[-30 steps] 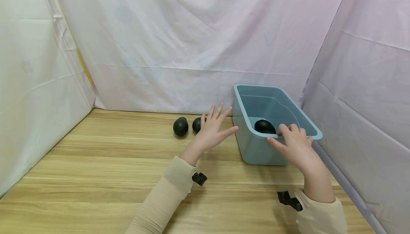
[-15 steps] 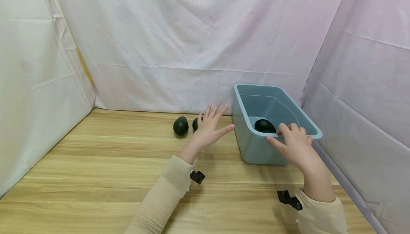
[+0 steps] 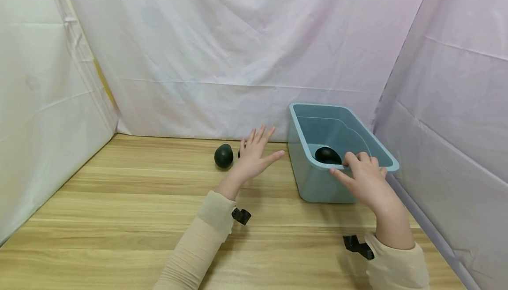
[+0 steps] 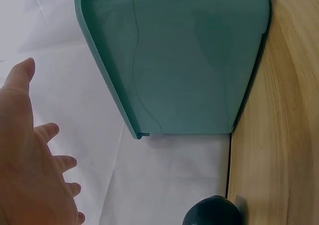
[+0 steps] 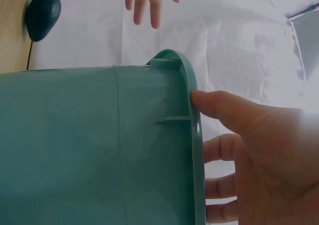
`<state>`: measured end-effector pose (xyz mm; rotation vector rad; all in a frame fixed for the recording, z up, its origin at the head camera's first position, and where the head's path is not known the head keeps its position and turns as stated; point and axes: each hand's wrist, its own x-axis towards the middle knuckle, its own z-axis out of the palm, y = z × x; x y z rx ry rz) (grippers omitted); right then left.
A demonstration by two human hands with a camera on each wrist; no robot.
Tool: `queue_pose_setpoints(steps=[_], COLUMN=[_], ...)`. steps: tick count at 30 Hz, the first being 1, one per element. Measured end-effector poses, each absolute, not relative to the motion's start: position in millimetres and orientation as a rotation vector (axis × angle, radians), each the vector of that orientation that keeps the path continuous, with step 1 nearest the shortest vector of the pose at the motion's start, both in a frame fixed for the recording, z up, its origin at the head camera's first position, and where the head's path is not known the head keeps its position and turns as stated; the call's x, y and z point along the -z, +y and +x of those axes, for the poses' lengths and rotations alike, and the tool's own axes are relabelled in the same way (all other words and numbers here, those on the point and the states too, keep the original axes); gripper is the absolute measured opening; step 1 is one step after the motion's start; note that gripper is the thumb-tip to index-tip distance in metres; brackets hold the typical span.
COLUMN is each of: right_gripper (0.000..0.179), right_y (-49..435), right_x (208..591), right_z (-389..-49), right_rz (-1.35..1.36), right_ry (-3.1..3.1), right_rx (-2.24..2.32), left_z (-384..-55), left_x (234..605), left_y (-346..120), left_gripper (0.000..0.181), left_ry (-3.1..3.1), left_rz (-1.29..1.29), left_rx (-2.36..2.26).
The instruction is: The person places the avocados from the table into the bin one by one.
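My left hand (image 3: 252, 158) hovers over the table with its fingers spread, holding nothing. Behind it, in the head view, a dark avocado is mostly hidden; a second avocado (image 3: 224, 156) lies just left on the wood. With my right hand (image 3: 367, 182) I grip the near rim of a blue-grey plastic bin (image 3: 325, 188), fingers curled over the edge and thumb (image 5: 224, 105) on the outside. Inside the bin rests another avocado (image 3: 327, 155). The right wrist view shows the two table avocados (image 5: 43, 16) close together, and my left fingertips above.
The wood-grain table (image 3: 119, 219) spreads to the left and front. A white cloth (image 3: 198, 61) hangs behind it, with more cloth (image 3: 448, 105) along the right side near the bin. Small black clips (image 3: 241, 216) sit at both sleeve cuffs.
My left hand has drifted left, away from the bin, and covers more of the second avocado. The right hand, the bin and the avocados stay in place.
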<state>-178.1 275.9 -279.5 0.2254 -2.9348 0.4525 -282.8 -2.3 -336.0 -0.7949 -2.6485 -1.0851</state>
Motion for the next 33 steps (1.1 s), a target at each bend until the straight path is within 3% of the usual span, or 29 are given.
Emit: queue_pose_setpoints(steps=[33], right_gripper=[0.05], right_y=[276], right_x=[280], right_z=[-177], right_rz=[0.218], right_ry=[-2.941], right_rx=[-0.452], left_z=[-299], left_x=[336], left_y=[-39], left_gripper=[0.083], left_ry=[-2.602], left_rz=[-0.687], left_rx=[1.164])
